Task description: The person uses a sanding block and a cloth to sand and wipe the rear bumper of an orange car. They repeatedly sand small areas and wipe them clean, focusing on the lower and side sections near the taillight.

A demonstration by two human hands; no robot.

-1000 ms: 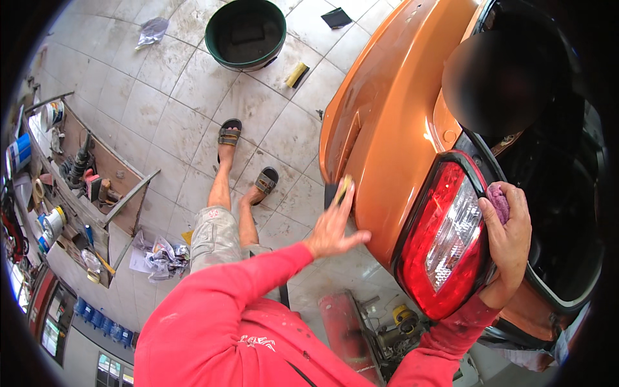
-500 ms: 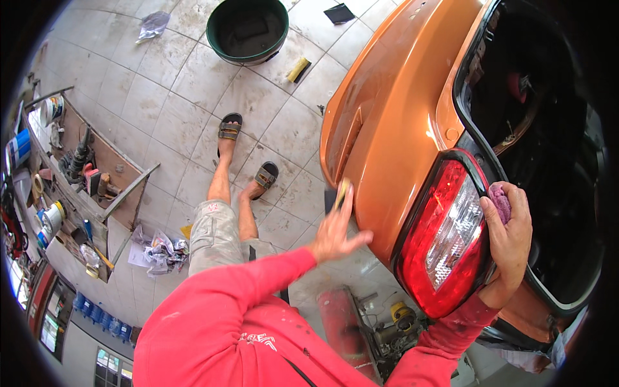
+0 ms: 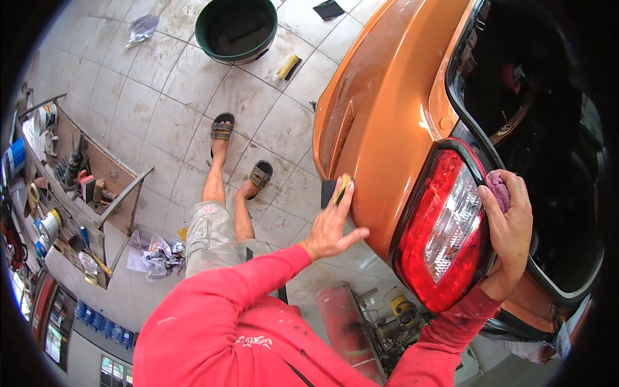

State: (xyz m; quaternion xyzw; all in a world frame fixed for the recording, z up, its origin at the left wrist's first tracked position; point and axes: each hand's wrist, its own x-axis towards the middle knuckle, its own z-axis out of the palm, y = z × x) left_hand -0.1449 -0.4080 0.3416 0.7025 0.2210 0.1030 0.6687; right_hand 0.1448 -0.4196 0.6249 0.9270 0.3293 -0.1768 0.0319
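My left hand (image 3: 331, 227) lies against the edge of the orange car body panel (image 3: 377, 129), thumb stretched out to the side. Its fingers press a small yellow block (image 3: 340, 189), partly covered by them, to the panel. Bunched in my right hand (image 3: 512, 222) is a purple-pink cloth (image 3: 498, 188). That hand rests at the right edge of the red and clear tail light (image 3: 445, 226), fingers curled over its dark rim and partly hidden.
Right of the light is the car's dark opening (image 3: 541, 129). A dark green tub (image 3: 236, 32) and another yellow block (image 3: 289, 66) stand on the tiled floor. At left is a wooden rack (image 3: 109, 174) with tools and cans; crumpled plastic (image 3: 161, 255) lies nearby. Machinery (image 3: 393, 322) sits below the car.
The whole view has shifted a little, with the car and floor slightly further up and left. My left hand has slid slightly along the panel edge; my right hand keeps its grip on the cloth.
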